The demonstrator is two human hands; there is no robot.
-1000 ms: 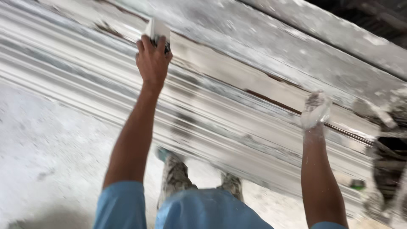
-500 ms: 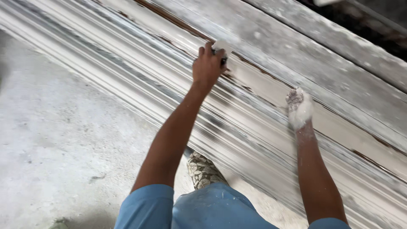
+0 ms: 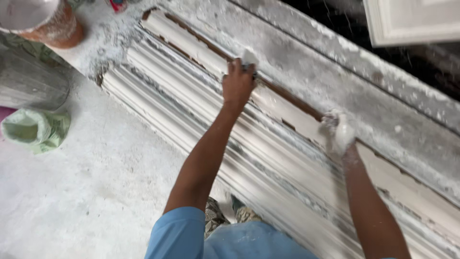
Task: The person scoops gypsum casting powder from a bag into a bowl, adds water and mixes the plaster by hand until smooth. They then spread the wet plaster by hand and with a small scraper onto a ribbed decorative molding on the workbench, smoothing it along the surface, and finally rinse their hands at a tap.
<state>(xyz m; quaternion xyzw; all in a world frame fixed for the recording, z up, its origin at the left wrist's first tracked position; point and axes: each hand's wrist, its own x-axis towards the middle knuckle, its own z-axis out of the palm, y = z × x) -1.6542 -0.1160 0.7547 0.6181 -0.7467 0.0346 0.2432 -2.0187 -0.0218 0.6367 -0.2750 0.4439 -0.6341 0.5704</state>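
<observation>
1. Nearest me, at the bottom of the frame, my blue shirt [image 3: 225, 240] is cut off by the lower edge, and my patterned shoes [image 3: 230, 218] are mostly hidden behind it.
2. My right hand [image 3: 341, 134] at centre right is caked in white plaster; it rests on the long plaster moulding [image 3: 201, 115]. I cannot tell whether its grip is clenched or loose, the fingers are lost under the coating.
3. My left hand [image 3: 238, 84], upper centre, is clenched around a small white scraper [image 3: 249, 57]; only the tool's tip shows above the fingers, pressed against the moulding's upper strip.
4. Compared with half a second ago, the view has swung: the moulding's end now shows at upper left, and both hands sit further right in the frame.
5. Farther off at upper left, a plaster-smeared bucket [image 3: 43, 19] is cut by the frame edge; a green bag [image 3: 36, 129] lies on the dusty floor [image 3: 86, 192] at left.
</observation>
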